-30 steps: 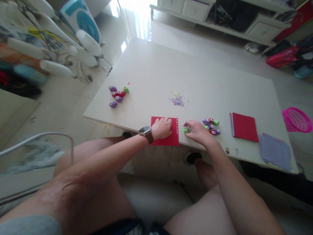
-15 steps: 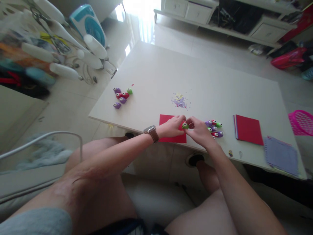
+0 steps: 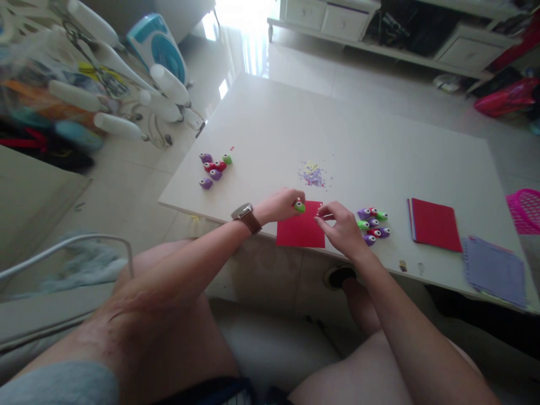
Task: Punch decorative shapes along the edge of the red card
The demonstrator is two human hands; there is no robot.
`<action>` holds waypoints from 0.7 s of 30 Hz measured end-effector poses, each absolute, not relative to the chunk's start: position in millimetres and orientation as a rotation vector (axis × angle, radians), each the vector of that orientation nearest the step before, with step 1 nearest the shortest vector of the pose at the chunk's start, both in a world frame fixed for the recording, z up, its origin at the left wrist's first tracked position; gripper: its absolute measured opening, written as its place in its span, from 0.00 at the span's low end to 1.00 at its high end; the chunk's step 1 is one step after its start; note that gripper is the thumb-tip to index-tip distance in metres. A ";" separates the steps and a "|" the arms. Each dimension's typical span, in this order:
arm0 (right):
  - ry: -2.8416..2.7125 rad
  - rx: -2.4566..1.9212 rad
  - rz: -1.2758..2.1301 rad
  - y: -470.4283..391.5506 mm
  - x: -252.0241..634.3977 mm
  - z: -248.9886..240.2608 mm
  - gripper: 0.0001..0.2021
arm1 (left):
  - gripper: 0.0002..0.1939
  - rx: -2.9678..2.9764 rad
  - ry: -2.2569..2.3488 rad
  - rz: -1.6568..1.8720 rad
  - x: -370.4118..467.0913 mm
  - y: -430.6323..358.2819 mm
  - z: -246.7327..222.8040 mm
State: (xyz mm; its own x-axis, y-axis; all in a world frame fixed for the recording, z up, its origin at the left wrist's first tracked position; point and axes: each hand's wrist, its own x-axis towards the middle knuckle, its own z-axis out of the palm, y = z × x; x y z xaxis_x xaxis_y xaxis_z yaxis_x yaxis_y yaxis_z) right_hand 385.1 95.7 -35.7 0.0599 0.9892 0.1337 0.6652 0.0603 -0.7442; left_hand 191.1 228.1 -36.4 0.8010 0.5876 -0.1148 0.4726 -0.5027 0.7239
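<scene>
- Head view: left hand [image 3: 280, 203] fingers closed on a small green paper punch [image 3: 299, 206], pinched at the tips, held just over the top left corner of a red paper sheet [image 3: 301, 230].
- Brown-strap wristwatch [image 3: 246, 216] on the left wrist.
- Right hand [image 3: 340, 225] at the right edge of the red paper sheet; fingers curled together near the sheet's top right corner. Cannot tell if they pinch the edge or only touch it.
- Red paper sheet lies flat on the white surface [image 3: 358, 140], at its near edge, between the two hands.
- Cluster of punches [image 3: 373, 224], purple, green and red, just right of the right hand, resting on the surface.
- Second punch cluster [image 3: 215, 167] well apart, near the left corner of the surface.
- Scatter of small confetti bits [image 3: 313, 174], purple and yellow, on the surface beyond the red sheet.
- Red paper stack [image 3: 434, 224] right of the near cluster; purple paper stack [image 3: 493, 270] further right at the near edge.
- Pink basket [image 3: 525, 211] at the right frame edge.
- Blue-white fan [image 3: 158, 48] on the floor, upper left; blurred clothes rack beside it.
- Person's bare knees in the foreground, below the surface edge.
</scene>
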 end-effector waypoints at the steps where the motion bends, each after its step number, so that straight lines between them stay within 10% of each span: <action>1: -1.710 -1.678 0.611 95.0 384.6 -36.6 0.04 | 0.12 2.255 0.841 0.155 183.8 233.9 -35.6; 21: -1.991 -1.748 0.696 90.0 379.1 -38.2 0.04 | 0.22 2.580 1.333 -0.129 137.1 262.2 -32.6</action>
State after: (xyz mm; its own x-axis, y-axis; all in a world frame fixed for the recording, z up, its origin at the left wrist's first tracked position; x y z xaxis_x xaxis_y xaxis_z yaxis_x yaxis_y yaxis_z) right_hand 379.1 90.0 -38.2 -0.1381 0.9901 -0.0262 0.7909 0.0943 -0.6046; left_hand 137.1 262.2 -32.6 0.5815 0.7924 -0.1841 0.8130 -0.5580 0.1662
